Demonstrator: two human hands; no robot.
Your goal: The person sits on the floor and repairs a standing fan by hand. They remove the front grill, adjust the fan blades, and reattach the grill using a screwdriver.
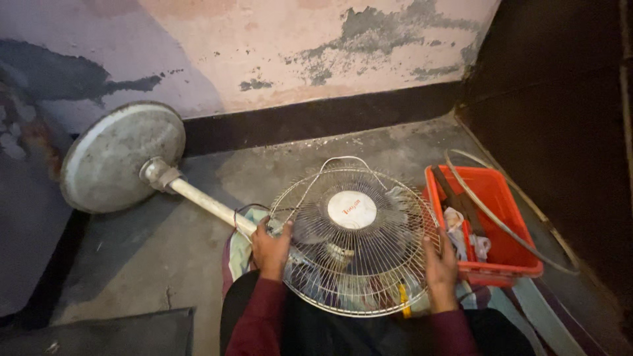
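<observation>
I hold the fan's wire grille [356, 237] at both sides: my left hand [270, 249] grips the rim near the pole [208, 204], my right hand [440, 267] the opposite rim. The fan lies on the floor [145, 264]. I think I must lift evenly, without bending the thin wires.

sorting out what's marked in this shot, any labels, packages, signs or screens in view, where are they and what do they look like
Round badge: centre of the fan guard, a white disc with small orange lettering, lying between the left hand and right hand that grip the guard's rim.
Yellow tag: a narrow strip at the guard's lower right rim; too small to tell more.
No packages, signs or screens show.
</observation>
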